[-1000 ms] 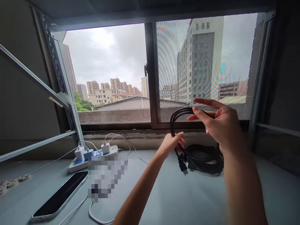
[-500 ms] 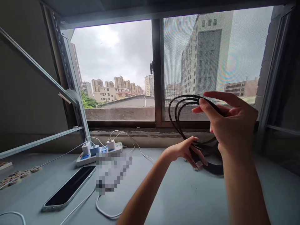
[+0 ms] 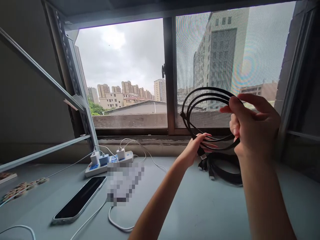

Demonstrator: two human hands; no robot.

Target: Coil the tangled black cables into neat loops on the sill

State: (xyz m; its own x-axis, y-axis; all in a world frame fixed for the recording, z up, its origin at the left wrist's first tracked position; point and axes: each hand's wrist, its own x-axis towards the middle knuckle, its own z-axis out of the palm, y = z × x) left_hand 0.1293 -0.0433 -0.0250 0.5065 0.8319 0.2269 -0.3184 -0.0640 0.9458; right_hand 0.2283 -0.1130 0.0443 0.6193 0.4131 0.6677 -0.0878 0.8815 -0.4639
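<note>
A coiled black cable is held up in front of the window in several loops. My right hand pinches the right side of the loops between thumb and fingers. Lower down, my left hand is closed round the bottom left of the same coil, where a plug end hangs just below the fingers. Behind my right forearm, a second bundle of black cable with light metal connectors lies on the table, partly hidden by that arm.
On the grey table, a phone lies left of a blurred-out object. A power strip with chargers and white cables stands behind. Small round items sit far left. Metal shelf posts flank the window.
The coil has risen and spread into wider, clearer loops, coming away from the bundle on the table. My right hand has shifted slightly right, my left hand slightly up.
</note>
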